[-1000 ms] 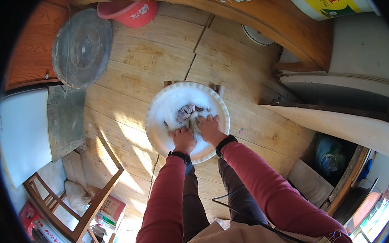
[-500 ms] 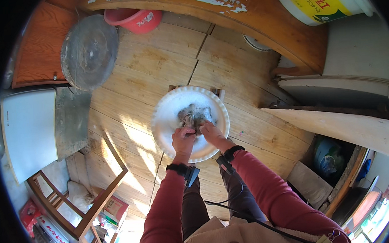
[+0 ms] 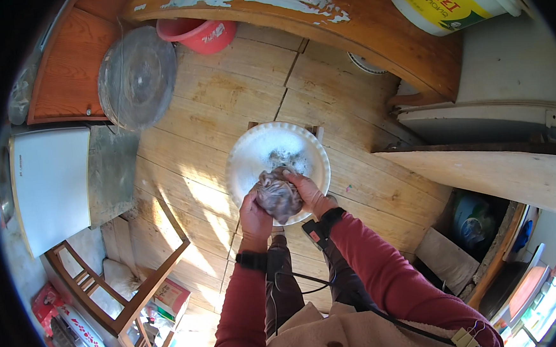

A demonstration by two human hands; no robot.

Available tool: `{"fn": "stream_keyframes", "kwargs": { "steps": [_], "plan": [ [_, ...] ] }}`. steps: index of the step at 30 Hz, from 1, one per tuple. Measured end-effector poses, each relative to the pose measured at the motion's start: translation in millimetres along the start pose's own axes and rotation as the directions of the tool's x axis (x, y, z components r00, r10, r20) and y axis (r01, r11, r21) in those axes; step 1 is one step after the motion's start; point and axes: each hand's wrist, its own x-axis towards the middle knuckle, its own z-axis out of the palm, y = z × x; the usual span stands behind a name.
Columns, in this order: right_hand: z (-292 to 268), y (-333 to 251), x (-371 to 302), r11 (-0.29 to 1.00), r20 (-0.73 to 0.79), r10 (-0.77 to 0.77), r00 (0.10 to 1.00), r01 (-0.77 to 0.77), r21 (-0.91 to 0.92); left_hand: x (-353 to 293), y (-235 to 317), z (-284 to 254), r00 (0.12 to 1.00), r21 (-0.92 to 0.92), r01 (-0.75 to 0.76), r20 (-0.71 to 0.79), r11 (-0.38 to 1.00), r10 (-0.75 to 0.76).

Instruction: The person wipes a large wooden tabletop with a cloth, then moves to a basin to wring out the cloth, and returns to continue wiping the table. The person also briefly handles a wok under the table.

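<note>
A wet, greyish-brown crumpled cloth [image 3: 278, 196] is bunched up between my two hands, over the near part of a white basin [image 3: 323, 153] with a scalloped rim. My left hand [image 3: 255, 218] wraps the cloth's left side. On its right side my right hand [image 3: 307, 189] grips it, thumb on top. White suds [image 3: 251, 148] fill the basin, with a dark patch of bubbles just beyond the cloth. The fingers under the cloth are hidden.
The basin rests on a low wooden support on the plank floor [image 3: 234, 74]. A pink-red tub [image 3: 209, 38] and a round grey lid [image 3: 137, 79] stand far left. A wooden chair frame [image 3: 130, 310] is near left; a light board [image 3: 481, 170] juts in from the right.
The cloth has come up out of the suds toward me and is now gathered into a ball. My hands have moved apart to its two sides.
</note>
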Motion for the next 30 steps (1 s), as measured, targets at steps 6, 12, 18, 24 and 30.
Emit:
{"fn": "stream_keyframes", "kwargs": {
  "steps": [6,12,18,24,30],
  "plan": [
    [36,51,-16,0.78,-0.016,-0.517,0.856,0.464,-0.42,50,-41,-59,0.997,-0.131,0.079,-0.006,0.988,-0.081],
    [11,25,41,0.427,-0.049,-0.721,0.692,0.386,-0.818,21,-47,-27,0.958,0.026,0.27,-0.108,0.962,-0.266],
    [13,46,6,0.501,-0.05,-0.623,0.78,0.349,-0.792,40,-40,-28,0.949,-0.048,0.233,-0.206,0.971,-0.238],
    [24,38,-1,0.424,0.144,-0.684,0.715,0.551,-0.719,52,-45,-41,0.987,0.753,-0.126,0.03,0.646,0.158],
    [11,31,12,0.915,0.062,-0.391,0.918,0.395,-0.078,27,-43,-15,0.986,0.444,0.067,-0.168,0.894,0.009]
  ]
}}
